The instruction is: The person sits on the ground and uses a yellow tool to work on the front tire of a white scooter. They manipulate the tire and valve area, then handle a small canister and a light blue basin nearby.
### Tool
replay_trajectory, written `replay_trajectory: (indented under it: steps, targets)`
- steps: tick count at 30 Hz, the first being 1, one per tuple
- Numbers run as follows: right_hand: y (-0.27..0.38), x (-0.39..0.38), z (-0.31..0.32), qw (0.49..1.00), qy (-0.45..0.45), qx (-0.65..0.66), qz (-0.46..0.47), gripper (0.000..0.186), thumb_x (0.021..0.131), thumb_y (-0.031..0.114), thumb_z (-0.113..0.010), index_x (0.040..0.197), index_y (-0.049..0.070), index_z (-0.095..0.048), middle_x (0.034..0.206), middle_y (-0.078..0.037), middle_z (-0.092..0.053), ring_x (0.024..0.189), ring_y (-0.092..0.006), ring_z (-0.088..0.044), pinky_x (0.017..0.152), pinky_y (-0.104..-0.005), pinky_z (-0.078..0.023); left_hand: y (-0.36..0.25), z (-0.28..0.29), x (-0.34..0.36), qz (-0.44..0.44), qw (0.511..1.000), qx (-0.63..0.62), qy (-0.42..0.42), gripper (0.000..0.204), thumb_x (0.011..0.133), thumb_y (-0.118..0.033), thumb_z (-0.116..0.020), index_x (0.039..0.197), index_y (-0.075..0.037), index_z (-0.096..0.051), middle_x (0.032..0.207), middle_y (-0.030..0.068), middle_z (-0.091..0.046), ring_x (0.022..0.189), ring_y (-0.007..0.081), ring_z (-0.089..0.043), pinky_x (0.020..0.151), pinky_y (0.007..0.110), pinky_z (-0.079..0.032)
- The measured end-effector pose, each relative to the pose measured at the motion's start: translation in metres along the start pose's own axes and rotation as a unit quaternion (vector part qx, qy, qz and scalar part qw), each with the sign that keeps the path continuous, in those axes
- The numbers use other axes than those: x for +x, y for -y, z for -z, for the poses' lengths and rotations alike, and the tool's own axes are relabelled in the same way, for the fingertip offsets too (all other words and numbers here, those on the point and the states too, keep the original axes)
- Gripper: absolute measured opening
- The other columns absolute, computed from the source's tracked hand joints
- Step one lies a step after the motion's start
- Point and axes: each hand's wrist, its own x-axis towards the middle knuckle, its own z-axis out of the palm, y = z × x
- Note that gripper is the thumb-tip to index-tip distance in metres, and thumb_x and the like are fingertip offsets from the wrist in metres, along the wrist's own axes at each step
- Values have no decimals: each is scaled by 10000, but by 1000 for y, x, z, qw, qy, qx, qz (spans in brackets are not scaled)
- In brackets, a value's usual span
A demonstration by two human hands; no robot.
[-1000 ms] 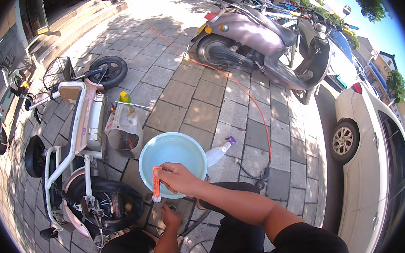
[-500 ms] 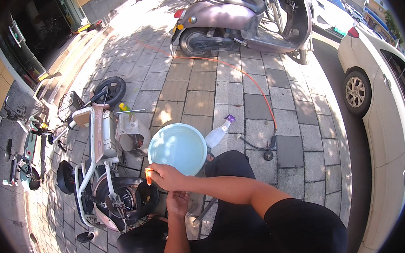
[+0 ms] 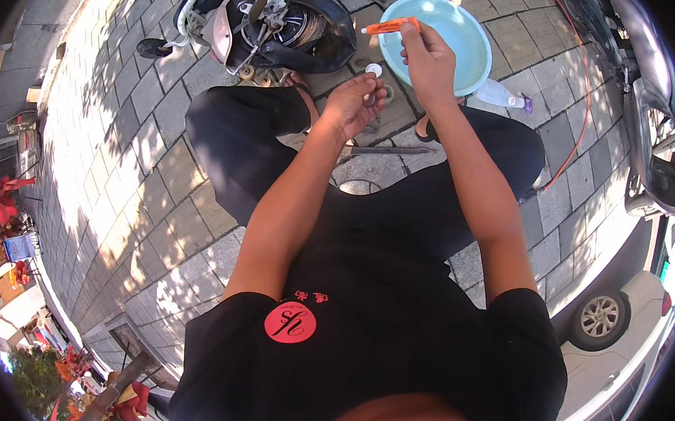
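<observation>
In my right hand [image 3: 430, 61] is a slim orange squeeze tube [image 3: 389, 27] with a pale tip pointing left. That hand is above the rim of a round light-blue basin [image 3: 477, 54] of water. My left hand [image 3: 352, 104] is turned partly palm up, its fingers curled and a small white round piece [image 3: 374, 69] at the fingertips. Just beyond it, on the left, lies the two-wheeler's black tyre [image 3: 338, 32], partly away from its rim. Under my left fingers, a pale ring-shaped thing [image 3: 389, 91] shows in part.
A clear spray bottle [image 3: 498, 94] with a purple head lies right of the basin. Between my feet is a long dark metal tool [image 3: 388, 151]. An orange hose [image 3: 585, 107] crosses the paving. At the right are a parked scooter [image 3: 652, 118] and a white car [image 3: 621, 355].
The view has tipped down toward my body. My hands have come apart; the right one, still with the orange tube, is now to the right of the left one.
</observation>
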Motion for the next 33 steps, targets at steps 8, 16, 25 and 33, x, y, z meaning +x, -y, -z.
replay_trajectory:
  steps: [8,16,25,33]
  targets:
    - [-9,35,28,972,36,142,-186,332,1127,290,-635,1243,-15,-695,999,-76,-750,798,-187,-703,720,-346,-562,53,84,61,45,938,295,-176,617,1024,-13,-680,1608,11,-485,1337,156,-679,1030,267,-700,851,458,-624]
    - [-11,37,17,967,95,99,-215,327,1097,282,-647,1138,-29,-738,1010,-82,-741,782,-184,-690,666,-335,-538,-4,23,39,-141,965,170,-139,481,1089,-315,-750,1464,-32,-646,1213,95,-764,1035,179,-733,843,333,-579]
    - [-5,19,27,928,264,32,-259,355,1049,369,-730,1076,16,-745,899,-71,-722,721,-176,-658,656,-337,-538,-69,-6,-24,-244,915,322,0,314,1162,-268,-646,1317,4,-670,1052,52,-772,864,121,-698,793,266,-563]
    - [-10,-22,32,800,503,34,-324,448,1034,399,-783,1187,-22,-772,750,-23,-657,565,-110,-587,525,-261,-468,-80,-5,-94,-222,793,556,113,248,1210,-266,-524,1188,-19,-547,888,35,-613,759,105,-604,695,311,-530]
